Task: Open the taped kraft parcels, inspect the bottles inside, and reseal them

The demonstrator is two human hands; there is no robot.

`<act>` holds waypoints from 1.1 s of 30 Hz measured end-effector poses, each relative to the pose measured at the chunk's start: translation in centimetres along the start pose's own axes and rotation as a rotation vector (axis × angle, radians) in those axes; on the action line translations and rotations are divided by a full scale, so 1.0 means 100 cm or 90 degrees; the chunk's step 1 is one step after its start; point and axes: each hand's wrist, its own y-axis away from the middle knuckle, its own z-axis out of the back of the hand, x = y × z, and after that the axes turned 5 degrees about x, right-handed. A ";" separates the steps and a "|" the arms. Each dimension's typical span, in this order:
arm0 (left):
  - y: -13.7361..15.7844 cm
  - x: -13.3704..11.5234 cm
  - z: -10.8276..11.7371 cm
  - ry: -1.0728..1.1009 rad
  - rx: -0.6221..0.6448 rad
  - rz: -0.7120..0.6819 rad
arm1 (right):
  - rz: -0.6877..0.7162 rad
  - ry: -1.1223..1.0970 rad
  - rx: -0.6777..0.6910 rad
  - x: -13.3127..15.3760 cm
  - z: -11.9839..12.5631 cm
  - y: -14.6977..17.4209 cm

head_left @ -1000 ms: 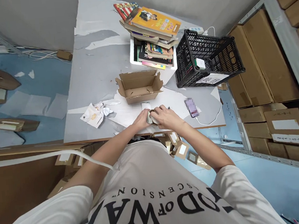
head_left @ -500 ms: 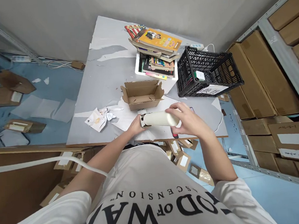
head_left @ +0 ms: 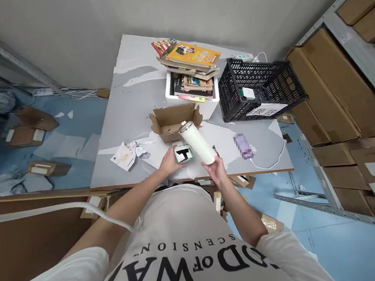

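Observation:
Near the front of the table, my left hand [head_left: 170,163] is closed around a small box [head_left: 184,153], whose open end faces me and looks dark inside. My right hand [head_left: 216,169] grips the base of a white tumbler [head_left: 197,142]. The tumbler tilts away to the upper left, its metal-rimmed top beside an open brown cardboard box [head_left: 170,135]. Its body is clear of the small box. Part of a red and dark object [head_left: 215,150] shows behind the tumbler's lower end; its kind cannot be made out.
Books [head_left: 195,54] are piled in a white bin [head_left: 209,106] at the back, beside a black plastic crate [head_left: 262,91]. Crumpled paper [head_left: 125,154] lies on the left; a blurred purple item [head_left: 243,146] with a white cable lies right. Shelved cartons [head_left: 331,87] stand further right.
The tumbler has come out of the small box and swung from level to tilted, its top away from me. My right hand has moved slightly left and nearer me.

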 end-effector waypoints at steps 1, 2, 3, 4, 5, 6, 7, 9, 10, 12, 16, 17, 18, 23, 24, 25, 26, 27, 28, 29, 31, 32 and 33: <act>0.003 -0.003 0.003 -0.001 0.004 -0.001 | -0.024 -0.051 -0.009 -0.007 -0.005 -0.002; 0.008 -0.007 0.006 0.000 0.003 -0.007 | -0.045 -0.092 -0.014 -0.012 -0.009 -0.005; 0.013 -0.012 0.010 0.004 -0.007 -0.022 | -0.062 -0.123 -0.015 -0.015 -0.013 -0.007; 0.018 -0.019 0.014 0.010 -0.029 -0.046 | -0.077 -0.146 -0.014 -0.016 -0.017 -0.008; 0.023 -0.028 0.019 0.019 -0.062 -0.075 | -0.091 -0.163 -0.011 -0.016 -0.021 -0.009; 0.028 -0.038 0.024 0.033 -0.102 -0.112 | -0.106 -0.177 -0.006 -0.016 -0.025 -0.009; 0.031 -0.049 0.028 0.050 -0.139 -0.145 | -0.119 -0.190 0.000 -0.015 -0.029 -0.007; 0.033 -0.072 0.034 0.098 -0.165 -0.169 | -0.135 -0.212 0.017 -0.013 -0.037 -0.003; 0.032 -0.082 0.035 0.132 -0.145 -0.170 | -0.139 -0.217 0.030 -0.013 -0.042 0.000; 0.028 -0.100 0.035 0.222 -0.082 -0.169 | -0.141 -0.209 0.070 -0.013 -0.049 0.007; 0.025 -0.119 0.034 0.415 -0.071 -0.136 | -0.165 -0.069 0.169 0.000 -0.051 0.010; 0.025 -0.121 0.035 0.446 -0.080 -0.121 | -0.150 -0.004 0.177 0.009 -0.049 0.007; 0.027 -0.122 0.037 0.468 -0.077 -0.105 | -0.115 0.061 0.173 0.021 -0.048 0.003; 0.036 -0.123 0.041 0.485 -0.023 -0.039 | 0.121 0.258 0.187 0.092 -0.059 -0.018; 0.038 -0.122 0.039 0.482 -0.014 -0.031 | 0.128 0.280 0.210 0.101 -0.065 -0.022; 0.040 -0.122 0.037 0.478 -0.006 -0.025 | 0.126 0.296 0.229 0.106 -0.071 -0.025; 0.042 -0.122 0.034 0.471 0.000 -0.019 | 0.122 0.303 0.241 0.109 -0.077 -0.027; 0.044 -0.121 0.032 0.461 0.004 -0.014 | 0.118 0.304 0.244 0.109 -0.081 -0.029; 0.045 -0.121 0.031 0.446 0.004 -0.009 | 0.115 0.301 0.242 0.107 -0.084 -0.031; 0.047 -0.120 0.029 0.429 0.001 -0.005 | 0.114 0.297 0.236 0.104 -0.086 -0.033; 0.050 -0.120 0.029 0.398 -0.001 -0.004 | 0.114 0.291 0.225 0.098 -0.087 -0.035; 0.051 -0.119 0.030 0.388 0.001 -0.009 | 0.113 0.288 0.219 0.096 -0.086 -0.035; 0.052 -0.119 0.031 0.381 0.003 -0.014 | 0.110 0.285 0.214 0.094 -0.085 -0.036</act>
